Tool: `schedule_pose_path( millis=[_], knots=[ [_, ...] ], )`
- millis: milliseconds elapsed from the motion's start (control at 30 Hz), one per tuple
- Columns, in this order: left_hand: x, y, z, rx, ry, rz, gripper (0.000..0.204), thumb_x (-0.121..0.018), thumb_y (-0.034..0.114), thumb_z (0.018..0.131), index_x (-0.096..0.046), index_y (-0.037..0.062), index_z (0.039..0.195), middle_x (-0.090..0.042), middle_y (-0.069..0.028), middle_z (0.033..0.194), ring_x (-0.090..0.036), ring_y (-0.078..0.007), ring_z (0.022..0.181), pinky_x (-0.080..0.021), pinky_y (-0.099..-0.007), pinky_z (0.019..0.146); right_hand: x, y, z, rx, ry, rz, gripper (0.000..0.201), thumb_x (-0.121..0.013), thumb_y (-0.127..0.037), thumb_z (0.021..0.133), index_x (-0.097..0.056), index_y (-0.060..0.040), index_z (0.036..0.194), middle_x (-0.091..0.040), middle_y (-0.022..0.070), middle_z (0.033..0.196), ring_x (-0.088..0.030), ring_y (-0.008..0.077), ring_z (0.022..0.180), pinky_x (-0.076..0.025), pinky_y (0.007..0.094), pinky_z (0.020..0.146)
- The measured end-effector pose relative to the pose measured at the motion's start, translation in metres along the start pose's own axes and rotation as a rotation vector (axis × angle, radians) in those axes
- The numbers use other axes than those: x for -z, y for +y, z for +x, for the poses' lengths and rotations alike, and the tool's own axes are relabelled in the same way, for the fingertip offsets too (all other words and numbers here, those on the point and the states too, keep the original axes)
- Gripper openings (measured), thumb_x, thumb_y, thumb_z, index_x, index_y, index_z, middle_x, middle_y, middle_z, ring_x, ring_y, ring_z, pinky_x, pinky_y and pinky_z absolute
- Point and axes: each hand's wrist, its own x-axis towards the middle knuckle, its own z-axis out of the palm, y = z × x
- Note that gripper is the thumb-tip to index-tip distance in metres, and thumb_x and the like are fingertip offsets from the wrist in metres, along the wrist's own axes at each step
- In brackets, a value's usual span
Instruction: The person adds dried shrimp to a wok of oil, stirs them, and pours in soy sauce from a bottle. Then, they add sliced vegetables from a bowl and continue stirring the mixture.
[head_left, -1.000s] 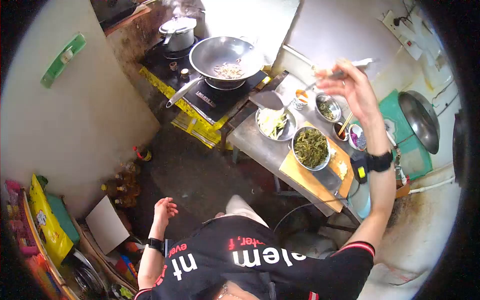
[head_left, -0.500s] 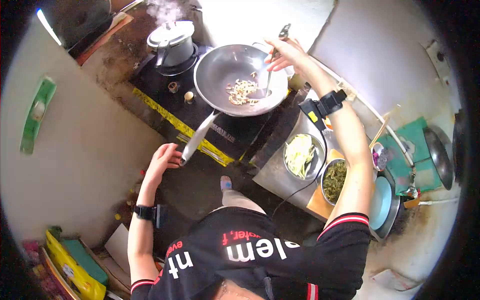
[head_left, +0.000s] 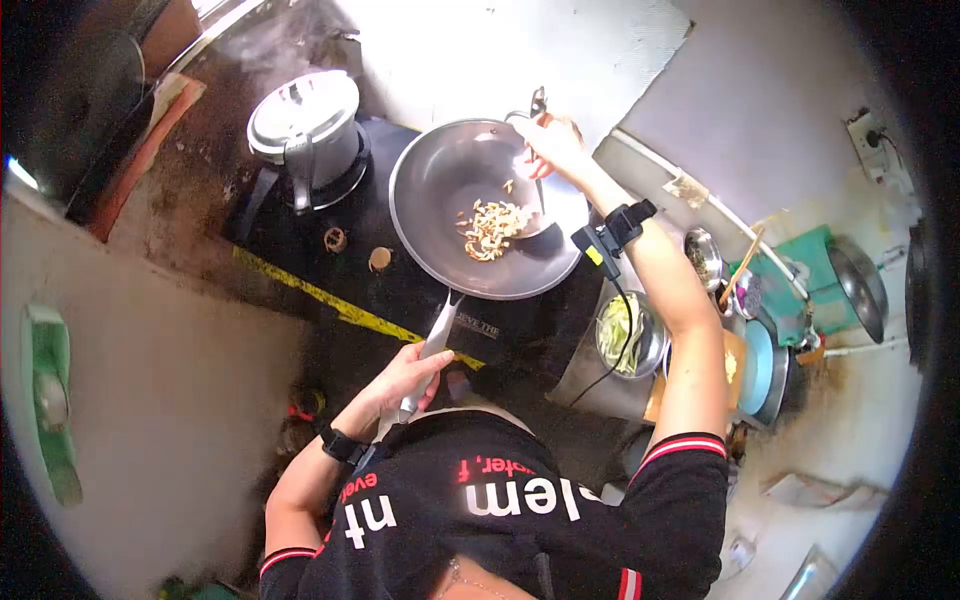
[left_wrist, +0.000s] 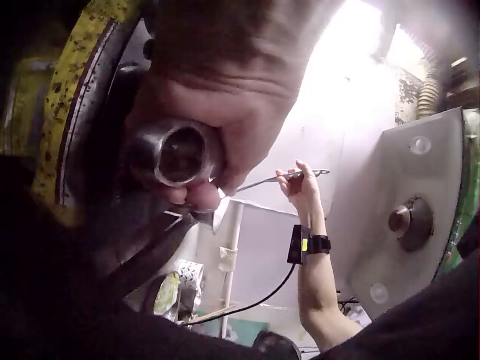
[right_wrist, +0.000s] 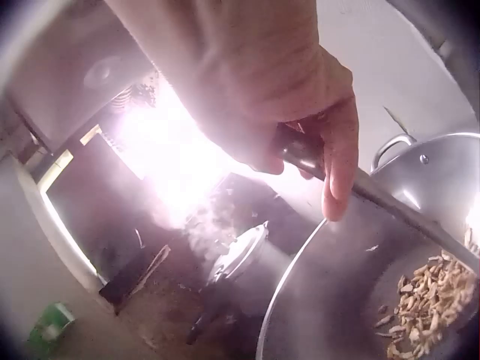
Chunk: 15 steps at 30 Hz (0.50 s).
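A steel wok [head_left: 425,195] sits on the stove, with small browned strips of food [head_left: 488,230] in its bottom. My left hand [head_left: 405,378] grips the wok's long metal handle [head_left: 440,325]; in the left wrist view the fingers wrap round it beside its hollow end [left_wrist: 180,156]. Over the far right rim, my right hand [head_left: 556,146] holds a wok spatula [right_wrist: 405,214] by its upper handle. The spatula's blade rests low in the wok, at the right side of the food strips.
A steaming lidded pot [head_left: 305,115] stands left of the wok on the black stove [head_left: 350,260]. To the right, a counter carries a bowl of pale green strips [head_left: 620,335], a cutting board [head_left: 732,365] and a small metal bowl [head_left: 703,258]. A cable hangs from my right wrist.
The right hand has carried the spatula from above the counter into the wok. My left hand, earlier free, has come up and taken hold of the wok handle. The view has shifted toward the stove.
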Motion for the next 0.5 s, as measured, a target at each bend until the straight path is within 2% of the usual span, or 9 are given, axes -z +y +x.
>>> schedule_pose_path(
  millis=[33, 100, 233, 300, 333, 367, 433, 467, 500],
  knots=[
    [0.006, 0.003, -0.001, 0.001, -0.022, 0.007, 0.029, -0.054, 0.03, 0.088, -0.043, 0.0041, 0.093, -0.045, -0.0005, 0.048, -0.043, -0.0099, 0.033, -0.035, -0.0233, 0.03, 0.0, 0.008, 0.004, -0.01, 0.019, -0.008, 0.032, -0.056, -0.029, 0.08, -0.057, 0.0024, 0.083, -0.06, 0.0117, 0.06, -0.061, 0.0164, 0.047, -0.052, 0.0258, 0.042],
    [0.018, 0.01, -0.003, 0.017, -0.093, 0.001, 0.028, -0.054, 0.03, 0.088, -0.041, 0.0049, 0.089, -0.046, -0.0013, 0.051, -0.044, -0.0102, 0.035, -0.035, -0.0238, 0.03, 0.002, 0.015, 0.007, 0.087, 0.004, 0.11, 0.03, -0.056, -0.027, 0.081, -0.058, 0.0021, 0.086, -0.06, 0.0123, 0.059, -0.061, 0.0156, 0.048, -0.052, 0.0258, 0.043],
    [0.032, 0.012, 0.0, 0.015, -0.152, -0.005, 0.029, -0.053, 0.031, 0.088, -0.04, 0.0051, 0.09, -0.045, -0.0011, 0.051, -0.044, -0.0108, 0.034, -0.035, -0.0242, 0.029, 0.011, -0.003, -0.005, -0.024, 0.001, 0.02, 0.028, -0.056, -0.025, 0.08, -0.06, 0.0022, 0.087, -0.06, 0.0125, 0.063, -0.06, 0.0153, 0.047, -0.05, 0.0248, 0.041],
    [0.037, 0.016, -0.001, 0.026, -0.191, 0.008, 0.029, -0.052, 0.032, 0.089, -0.04, 0.0052, 0.09, -0.045, -0.0011, 0.051, -0.044, -0.0111, 0.034, -0.035, -0.0242, 0.03, 0.004, -0.008, -0.019, 0.202, -0.036, -0.211, 0.025, -0.059, -0.024, 0.077, -0.059, 0.0013, 0.083, -0.06, 0.0116, 0.067, -0.06, 0.017, 0.055, -0.051, 0.0282, 0.049],
    [0.04, 0.017, 0.0, 0.023, -0.203, 0.01, 0.029, -0.051, 0.032, 0.089, -0.039, 0.0054, 0.09, -0.045, -0.0012, 0.051, -0.044, -0.0112, 0.034, -0.035, -0.0243, 0.03, -0.003, 0.002, -0.016, 0.395, 0.027, -0.369, 0.023, -0.061, -0.023, 0.076, -0.058, -0.0007, 0.081, -0.059, 0.0097, 0.069, -0.06, 0.0177, 0.065, -0.05, 0.031, 0.06],
    [0.042, 0.017, 0.002, 0.017, -0.212, 0.012, 0.028, -0.051, 0.032, 0.089, -0.039, 0.0057, 0.089, -0.045, -0.0013, 0.051, -0.044, -0.0114, 0.034, -0.035, -0.0244, 0.03, -0.011, 0.011, -0.013, 0.387, 0.032, -0.374, 0.023, -0.061, -0.023, 0.076, -0.058, -0.0007, 0.081, -0.059, 0.0097, 0.069, -0.06, 0.0177, 0.065, -0.05, 0.031, 0.06],
    [0.044, 0.017, 0.004, 0.023, -0.221, 0.01, 0.028, -0.05, 0.031, 0.089, -0.039, 0.006, 0.088, -0.045, -0.0017, 0.05, -0.044, -0.0117, 0.034, -0.035, -0.0247, 0.03, -0.025, 0.013, -0.015, 0.431, -0.084, -0.257, 0.021, -0.063, -0.022, 0.076, -0.057, -0.0026, 0.081, -0.059, 0.0088, 0.07, -0.059, 0.0176, 0.07, -0.047, 0.0322, 0.066],
    [0.045, 0.016, 0.004, 0.033, -0.22, 0.007, 0.028, -0.05, 0.031, 0.09, -0.038, 0.0063, 0.088, -0.046, -0.002, 0.05, -0.044, -0.0121, 0.033, -0.036, -0.0251, 0.03, -0.03, 0.016, -0.022, 0.513, -0.073, -0.188, 0.017, -0.063, -0.02, 0.077, -0.058, -0.0041, 0.081, -0.059, 0.0083, 0.07, -0.058, 0.0167, 0.067, -0.046, 0.03, 0.062],
    [0.045, 0.014, 0.004, 0.04, -0.222, 0.01, 0.028, -0.05, 0.031, 0.09, -0.038, 0.0063, 0.088, -0.046, -0.002, 0.05, -0.044, -0.0121, 0.033, -0.036, -0.0251, 0.03, -0.034, 0.012, -0.032, 0.483, -0.104, -0.185, 0.014, -0.062, -0.017, 0.077, -0.059, -0.0048, 0.083, -0.061, 0.008, 0.072, -0.059, 0.0163, 0.068, -0.046, 0.03, 0.062]
  ],
)
